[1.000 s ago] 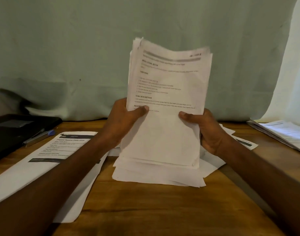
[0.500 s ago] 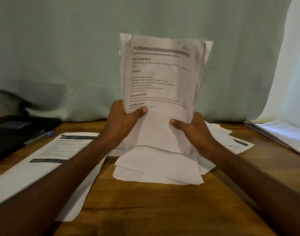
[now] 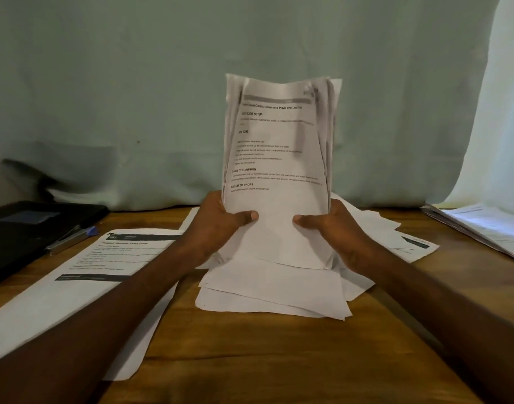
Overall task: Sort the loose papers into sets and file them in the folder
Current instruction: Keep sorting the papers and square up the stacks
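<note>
I hold a stack of printed papers [image 3: 279, 158] upright in front of me, its lower edge standing on a loose pile of white sheets [image 3: 273, 293] on the wooden table. My left hand [image 3: 220, 225] grips the stack's left side with the thumb across the front page. My right hand [image 3: 328, 228] grips the right side the same way. A black folder [image 3: 31, 228] lies closed at the far left. A printed sheet [image 3: 104, 258] with dark header bars lies flat to the left, partly under my left forearm.
A pen with a blue cap [image 3: 72, 237] rests against the black folder's edge. Another pile of papers [image 3: 483, 228] sits at the right edge. More loose sheets [image 3: 401, 237] spread behind my right hand. A pale green cloth [image 3: 133, 97] hangs behind the table [image 3: 264, 360].
The stack has dropped lower and squared up, its top edges now closer together. Both hands slid down and inward along its sides.
</note>
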`<state>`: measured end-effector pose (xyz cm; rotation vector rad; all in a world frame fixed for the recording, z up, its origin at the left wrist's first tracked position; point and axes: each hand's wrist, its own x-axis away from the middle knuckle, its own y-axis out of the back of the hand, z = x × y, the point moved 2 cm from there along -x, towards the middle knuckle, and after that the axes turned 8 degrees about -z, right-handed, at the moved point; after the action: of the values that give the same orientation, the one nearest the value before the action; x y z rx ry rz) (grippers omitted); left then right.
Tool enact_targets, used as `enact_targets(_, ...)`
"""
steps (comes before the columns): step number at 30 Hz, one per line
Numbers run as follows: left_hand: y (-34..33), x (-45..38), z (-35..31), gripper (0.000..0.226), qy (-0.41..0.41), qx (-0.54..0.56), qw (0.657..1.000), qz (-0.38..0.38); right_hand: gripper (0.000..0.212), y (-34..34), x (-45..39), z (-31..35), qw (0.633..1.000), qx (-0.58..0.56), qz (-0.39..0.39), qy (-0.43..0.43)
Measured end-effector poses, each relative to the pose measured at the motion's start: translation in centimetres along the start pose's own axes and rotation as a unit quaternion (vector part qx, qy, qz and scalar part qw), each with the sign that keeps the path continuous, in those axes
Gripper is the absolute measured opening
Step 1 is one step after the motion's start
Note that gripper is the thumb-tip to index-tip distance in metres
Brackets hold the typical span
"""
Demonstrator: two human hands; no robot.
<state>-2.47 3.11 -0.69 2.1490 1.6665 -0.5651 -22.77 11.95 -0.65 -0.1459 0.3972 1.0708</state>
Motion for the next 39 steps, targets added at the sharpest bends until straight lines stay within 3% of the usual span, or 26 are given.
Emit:
enact_targets(4,0.5,-0.6,-0.3,0.042,0.018,0.01,1.0,0.014,0.023,0.3,-0.3,0.3,0.999,-0.042,-0.02,0.006)
enact_targets(8,0.8,-0.8,-1.3,0.042,0.065,0.062,0.991,0.101,0.029,1.1,-0.8,0.8,0.995,-0.099,-0.008,-0.028)
enact_targets(11,1.3,-1.0,-2.2,0.043,0.089,0.149,0.98,0.103,0.049,1.4,-0.7,0.7,0.983,-0.136,0.087,-0.082)
enact_targets(14,2.1,-1.7,-2.1,0.045,0.106,0.194,0.972,0.078,0.048,1.0,-0.1,0.6,0.965,-0.143,0.187,-0.116)
enact_targets(17,3.0,-2.3,-1.5,0.052,0.114,0.194,0.972,0.073,0.046,0.7,0.5,0.6,0.956,-0.139,0.222,-0.133)
enact_targets(20,2.8,-1.8,-1.2,0.048,0.12,0.175,0.973,0.088,0.043,0.7,0.5,0.9,0.949,-0.187,0.209,-0.144)
enact_targets(23,1.8,-0.8,-1.1,0.041,0.137,0.153,0.971,0.121,0.042,1.7,-0.7,0.7,0.95,-0.238,0.142,-0.145)
enact_targets(26,1.0,-0.2,-1.5,0.039,0.153,0.15,0.964,0.155,0.046,2.2,-1.2,0.3,0.949,-0.234,0.141,-0.158)
enact_targets(30,1.5,-0.8,-1.8,0.031,0.17,0.183,0.963,0.1,0.043,1.3,-0.7,-0.4,0.946,-0.222,0.167,-0.167)
enact_targets(35,3.8,-2.7,0.1,0.035,0.208,0.16,0.963,-0.053,0.04,0.4,-0.3,-0.5,0.95,-0.187,0.186,-0.165)
enact_targets(39,4.2,-2.8,1.1,0.038,0.216,0.127,0.963,-0.094,0.039,0.3,-0.2,-0.7,0.954,-0.167,0.182,-0.171)
